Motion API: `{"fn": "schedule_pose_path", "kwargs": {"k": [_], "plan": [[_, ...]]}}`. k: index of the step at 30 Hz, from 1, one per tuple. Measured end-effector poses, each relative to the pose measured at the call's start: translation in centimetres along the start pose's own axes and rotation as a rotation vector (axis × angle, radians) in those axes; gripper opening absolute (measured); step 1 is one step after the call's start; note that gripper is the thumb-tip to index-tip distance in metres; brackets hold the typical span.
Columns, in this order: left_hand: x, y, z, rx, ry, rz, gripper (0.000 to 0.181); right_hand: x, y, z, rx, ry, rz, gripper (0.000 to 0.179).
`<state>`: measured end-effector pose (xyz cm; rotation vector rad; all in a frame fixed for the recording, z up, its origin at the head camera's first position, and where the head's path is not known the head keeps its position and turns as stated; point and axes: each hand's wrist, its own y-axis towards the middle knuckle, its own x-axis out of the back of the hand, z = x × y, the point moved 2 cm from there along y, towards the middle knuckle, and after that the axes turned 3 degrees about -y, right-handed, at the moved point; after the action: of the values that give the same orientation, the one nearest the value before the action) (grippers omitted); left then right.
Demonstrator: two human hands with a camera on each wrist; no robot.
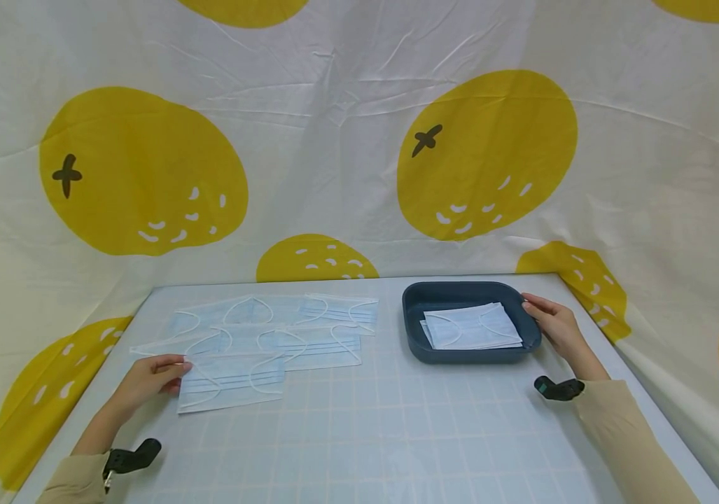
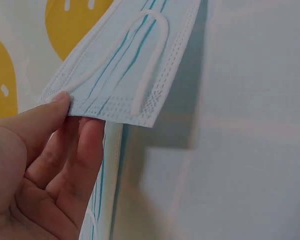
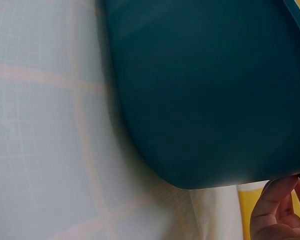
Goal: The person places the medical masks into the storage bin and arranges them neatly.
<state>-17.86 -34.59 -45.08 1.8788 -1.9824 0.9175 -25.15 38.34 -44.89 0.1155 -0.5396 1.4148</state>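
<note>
My left hand [image 1: 152,378] pinches the left end of a light blue face mask [image 1: 233,381] between thumb and fingers. In the left wrist view that face mask [image 2: 120,65] is lifted off the table, its white ear loop lying over the pleats. Behind it, several more face masks [image 1: 327,346] lie overlapping in rows. My right hand [image 1: 559,327] grips the right rim of a dark blue tray [image 1: 466,357]. Inside the tray lies a small pile of face masks [image 1: 472,327]. From the right wrist camera, the tray's outer wall [image 3: 205,95] fills much of the view, with the fingertips at its rim.
A pale cloth with a faint grid covers the table [image 1: 397,434]. Behind and beside it hangs a white curtain [image 1: 334,140] with large yellow fruit shapes. Each wrist carries a black camera mount [image 1: 132,458].
</note>
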Motion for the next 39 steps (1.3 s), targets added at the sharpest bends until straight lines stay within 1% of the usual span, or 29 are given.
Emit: {"fn": "schedule_pose_path", "kwargs": {"k": [8,15,20,30,39], "plan": [[-0.1,-0.2,-0.3,-0.015,-0.008,0.024,0.061,0.1,0.0,0.0,0.022,-0.034,0.011,0.065],[-0.3,-0.1,-0.4,-0.028,-0.006,0.013,0.059,0.1,0.1,-0.1,0.023,-0.033,0.01,0.065],[-0.4,-0.2,-0.8,-0.045,-0.021,0.002,0.057,0.1,0.2,-0.1,0.025,-0.017,0.009,0.063],[-0.5,-0.4,-1.7,-0.059,-0.059,0.011,0.057,0.0,0.4,-0.4,0.026,-0.024,0.001,0.064],[-0.4,-0.4,-2.3,-0.076,-0.078,0.007,0.056,0.0,0.3,-0.2,0.023,-0.015,0.012,0.065]]}}
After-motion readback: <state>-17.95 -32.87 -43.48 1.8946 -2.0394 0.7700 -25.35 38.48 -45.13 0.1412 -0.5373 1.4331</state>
